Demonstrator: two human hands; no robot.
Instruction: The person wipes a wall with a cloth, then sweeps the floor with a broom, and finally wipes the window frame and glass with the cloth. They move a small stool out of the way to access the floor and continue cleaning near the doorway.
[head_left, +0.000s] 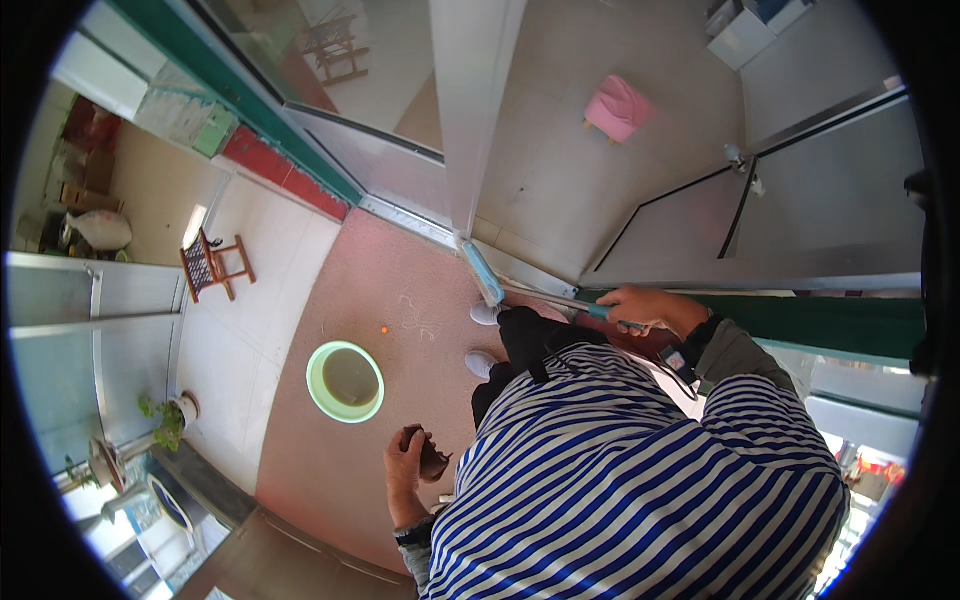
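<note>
My right hand grips the teal end of a long-handled brush. Its light-blue head with pale bristles lies low beside the door threshold, close to my shoes. In my left hand is a dark brown object, perhaps a folded cloth or pouch; I cannot tell which. Ahead of me on the reddish floor stands a pale green plastic basin with murky water in it.
An open glass-and-metal door rises beside the threshold. Beyond it sits a pink-covered stool. A brown folding chair stands on the pale tiles. A small orange ball-like object lies near the basin, and a potted plant stands farther left.
</note>
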